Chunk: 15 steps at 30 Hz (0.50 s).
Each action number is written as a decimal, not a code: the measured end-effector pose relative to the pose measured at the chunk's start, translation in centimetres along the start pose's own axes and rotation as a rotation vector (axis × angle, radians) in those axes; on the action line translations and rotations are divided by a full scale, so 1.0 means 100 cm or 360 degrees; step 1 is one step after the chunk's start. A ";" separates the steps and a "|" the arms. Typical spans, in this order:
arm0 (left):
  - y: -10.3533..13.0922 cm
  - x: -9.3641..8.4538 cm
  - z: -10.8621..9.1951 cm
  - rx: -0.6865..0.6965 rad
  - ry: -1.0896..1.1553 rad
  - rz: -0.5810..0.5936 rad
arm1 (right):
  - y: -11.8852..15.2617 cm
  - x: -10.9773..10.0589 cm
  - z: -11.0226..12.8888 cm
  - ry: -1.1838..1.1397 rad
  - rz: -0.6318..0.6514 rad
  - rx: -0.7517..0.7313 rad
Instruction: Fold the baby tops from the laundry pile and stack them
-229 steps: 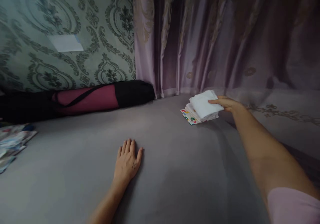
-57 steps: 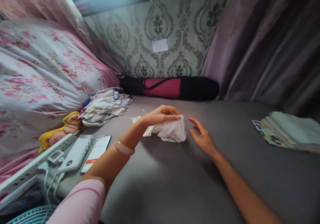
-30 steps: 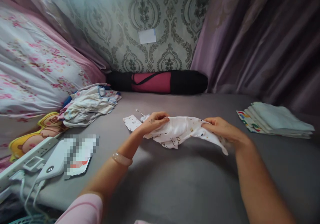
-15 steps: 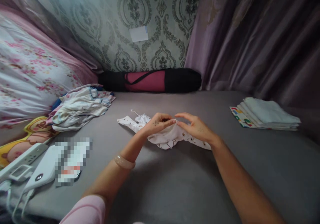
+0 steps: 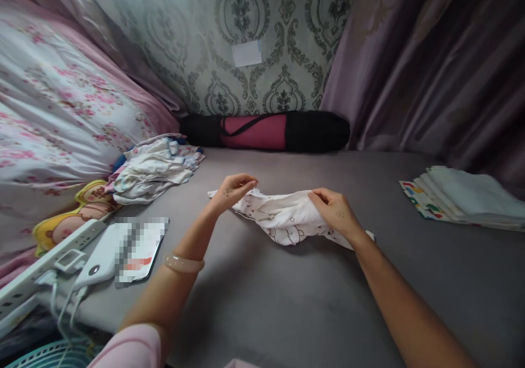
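Note:
A white garment with small printed figures (image 5: 287,220) is stretched between my two hands over the grey bed surface (image 5: 262,302). My left hand (image 5: 238,189) pinches its upper left edge, thumb and fingers together. At the upper right edge, the fingers of my right hand (image 5: 331,206) are closed on the cloth. The garment's middle sags toward me and shows a line drawing. One end of it lies beyond my left hand, and another part trails under my right wrist.
A pile of crumpled clothes (image 5: 158,171) lies at the left, folded white cloths (image 5: 471,196) at the right. A black and pink long bag (image 5: 262,132) rests along the wall. Near left are a power strip (image 5: 77,242), a white power bank (image 5: 104,256) and a yellow cushion (image 5: 74,220).
My hands have moved apart, spreading the garment's upper edge between them. My right hand's fingers have closed on the cloth. The view has turned slightly left.

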<state>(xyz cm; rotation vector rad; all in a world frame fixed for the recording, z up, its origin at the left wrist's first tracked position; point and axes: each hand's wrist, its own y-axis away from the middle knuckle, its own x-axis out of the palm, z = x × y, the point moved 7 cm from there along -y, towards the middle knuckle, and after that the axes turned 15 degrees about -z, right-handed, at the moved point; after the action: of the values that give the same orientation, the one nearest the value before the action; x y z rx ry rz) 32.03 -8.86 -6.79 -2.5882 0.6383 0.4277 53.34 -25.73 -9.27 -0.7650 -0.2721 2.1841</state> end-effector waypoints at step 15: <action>0.022 0.008 0.014 0.0268 -0.0263 0.0334 | 0.001 -0.007 0.005 -0.0136 0.0026 -0.0004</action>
<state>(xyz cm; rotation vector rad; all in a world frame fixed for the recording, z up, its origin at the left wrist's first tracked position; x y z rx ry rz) 31.29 -10.24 -9.04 -2.3080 0.8513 0.6198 53.31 -26.25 -8.60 -0.6783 -0.3129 2.2352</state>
